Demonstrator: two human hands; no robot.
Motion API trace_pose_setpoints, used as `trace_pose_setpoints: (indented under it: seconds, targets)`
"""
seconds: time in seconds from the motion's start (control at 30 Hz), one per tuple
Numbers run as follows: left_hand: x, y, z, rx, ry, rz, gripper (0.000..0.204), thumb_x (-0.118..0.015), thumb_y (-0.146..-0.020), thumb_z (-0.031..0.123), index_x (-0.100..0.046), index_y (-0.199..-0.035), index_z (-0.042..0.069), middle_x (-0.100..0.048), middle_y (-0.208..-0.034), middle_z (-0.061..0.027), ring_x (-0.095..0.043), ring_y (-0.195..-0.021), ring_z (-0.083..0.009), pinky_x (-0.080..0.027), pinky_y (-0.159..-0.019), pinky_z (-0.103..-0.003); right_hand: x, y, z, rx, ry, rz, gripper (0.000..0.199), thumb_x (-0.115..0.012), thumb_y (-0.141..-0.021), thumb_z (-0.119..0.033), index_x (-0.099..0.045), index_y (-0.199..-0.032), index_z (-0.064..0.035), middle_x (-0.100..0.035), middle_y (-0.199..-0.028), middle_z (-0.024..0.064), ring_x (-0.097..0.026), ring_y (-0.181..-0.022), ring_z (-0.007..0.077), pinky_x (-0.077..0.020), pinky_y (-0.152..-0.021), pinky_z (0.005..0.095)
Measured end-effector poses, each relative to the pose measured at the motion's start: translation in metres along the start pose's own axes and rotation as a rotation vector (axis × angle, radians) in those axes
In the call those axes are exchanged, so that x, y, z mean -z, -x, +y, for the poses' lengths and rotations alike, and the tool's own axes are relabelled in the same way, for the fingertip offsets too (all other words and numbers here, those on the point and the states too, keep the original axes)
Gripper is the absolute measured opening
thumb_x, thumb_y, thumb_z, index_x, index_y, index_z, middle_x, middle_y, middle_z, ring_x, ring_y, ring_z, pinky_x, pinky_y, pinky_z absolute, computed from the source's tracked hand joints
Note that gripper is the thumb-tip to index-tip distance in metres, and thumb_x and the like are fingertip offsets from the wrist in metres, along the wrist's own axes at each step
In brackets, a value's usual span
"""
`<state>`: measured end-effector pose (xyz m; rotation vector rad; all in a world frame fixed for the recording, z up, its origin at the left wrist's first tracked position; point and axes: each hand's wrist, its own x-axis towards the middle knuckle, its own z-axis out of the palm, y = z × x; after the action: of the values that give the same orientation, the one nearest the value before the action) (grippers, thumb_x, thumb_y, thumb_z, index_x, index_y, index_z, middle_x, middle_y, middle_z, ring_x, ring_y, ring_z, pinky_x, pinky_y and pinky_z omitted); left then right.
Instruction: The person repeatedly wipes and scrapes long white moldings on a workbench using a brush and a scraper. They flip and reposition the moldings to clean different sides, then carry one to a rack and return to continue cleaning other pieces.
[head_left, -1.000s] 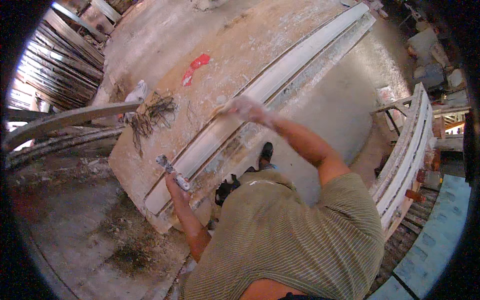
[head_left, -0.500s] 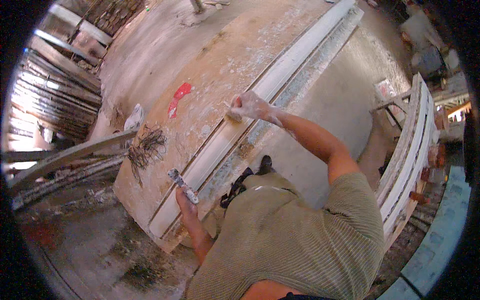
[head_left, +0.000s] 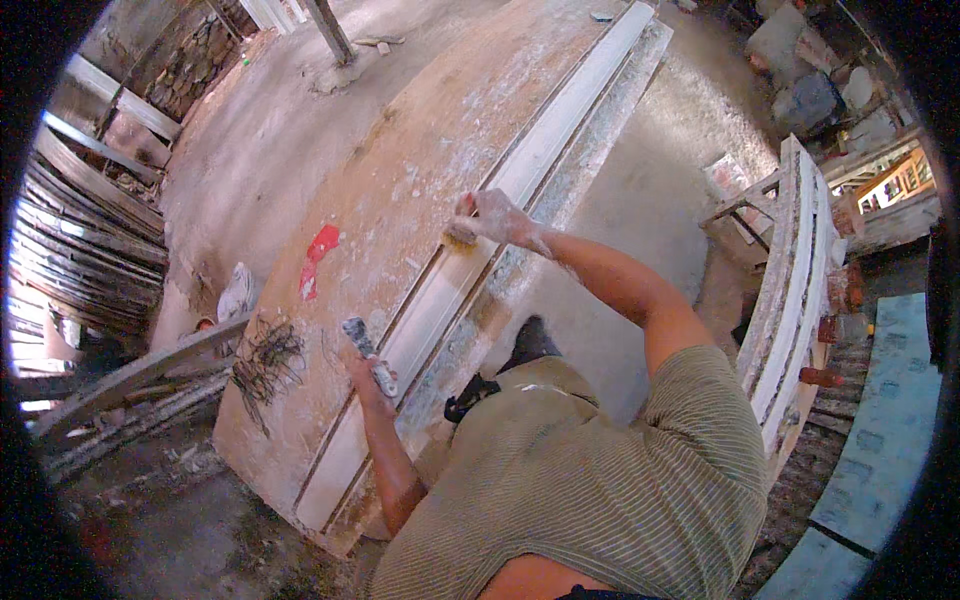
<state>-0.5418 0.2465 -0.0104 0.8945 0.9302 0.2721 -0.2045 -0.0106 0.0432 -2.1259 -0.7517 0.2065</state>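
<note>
Your R hand [head_left: 503,219], over the white strip [head_left: 560,130] on the board [head_left: 400,215], grips a yellowish block [head_left: 460,234]. Strip's long axis runs lower L to upper R; L hand [head_left: 368,378], closed on a crusted tool [head_left: 355,330], is nearer its low end. Count: 1 strip, 1 block, 1 tool, 1 red scrap [head_left: 322,243].

Has a board [head_left: 400,190] in front, with a moulding [head_left: 550,142] lying across it, near left to far right. Holds a brush-like tool [head_left: 460,233] at the moulding in the right hand [head_left: 502,218], a second tool [head_left: 352,330] nearer its close end in the left hand [head_left: 365,378]. Has wires [head_left: 265,360] on the board's left part, a scrap [head_left: 323,244] beyond them, a beam [head_left: 140,372] to the left, a frame [head_left: 785,260], then a panel [head_left: 880,400], to the right.
</note>
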Motion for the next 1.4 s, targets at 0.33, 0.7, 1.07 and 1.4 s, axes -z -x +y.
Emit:
trace_pose_setpoints:
  seconds: [0.33,0.7,1.07,1.4]
  targets:
    - [-0.159,-0.031,-0.033,-0.115,-0.058,0.106,0.018,-0.056,-0.082,0.014,-0.05,-0.099,0.01,-0.053,-0.072,-0.0038,-0.053,-0.054,-0.0158,-0.049,-0.047,-0.03,0.218,-0.168,0.249,0.369,0.636,0.649,0.036,-0.054,-0.091,-0.038,-0.067,-0.08,-0.0064,-0.063,-0.065,0.0156,-0.063,-0.06,0.0298,-0.0467,-0.056,0.0454]
    - [-0.399,-0.065,-0.094,-0.424,-0.027,0.434,0.006,-0.054,-0.093,0.012,-0.051,-0.094,0.007,-0.055,-0.078,-0.0036,-0.055,-0.065,-0.0131,-0.045,-0.054,-0.026,0.21,-0.058,0.243,-0.212,-0.176,-0.231,0.028,-0.059,-0.088,-0.033,-0.068,-0.093,-0.0063,-0.069,-0.09,0.0141,-0.064,-0.083,0.022,-0.0504,-0.08,0.0349]
    - [-0.409,-0.128,-0.143,-0.806,-0.288,0.79,0.014,-0.057,-0.091,0.009,-0.05,-0.1,0.002,-0.047,-0.084,-0.0009,-0.045,-0.077,-0.0102,-0.041,-0.069,-0.026,0.317,-0.156,0.303,0.164,-0.165,0.107,0.01,-0.066,-0.086,-0.011,-0.064,-0.092,-0.0031,-0.061,-0.082,0.0029,-0.058,-0.084,0.017,-0.0458,-0.085,0.0356]
    - [-0.421,-0.131,-0.146,-0.828,-0.32,1.067,0.012,-0.056,-0.09,0.007,-0.052,-0.1,0.002,-0.046,-0.084,-0.0005,-0.045,-0.076,-0.0102,-0.041,-0.069,-0.026,0.4,-0.241,0.414,-0.18,0.058,-0.044,0.024,-0.067,-0.087,-0.021,-0.067,-0.098,-0.0003,-0.069,-0.09,0.0073,-0.061,-0.084,0.0137,-0.0487,-0.076,0.0311]
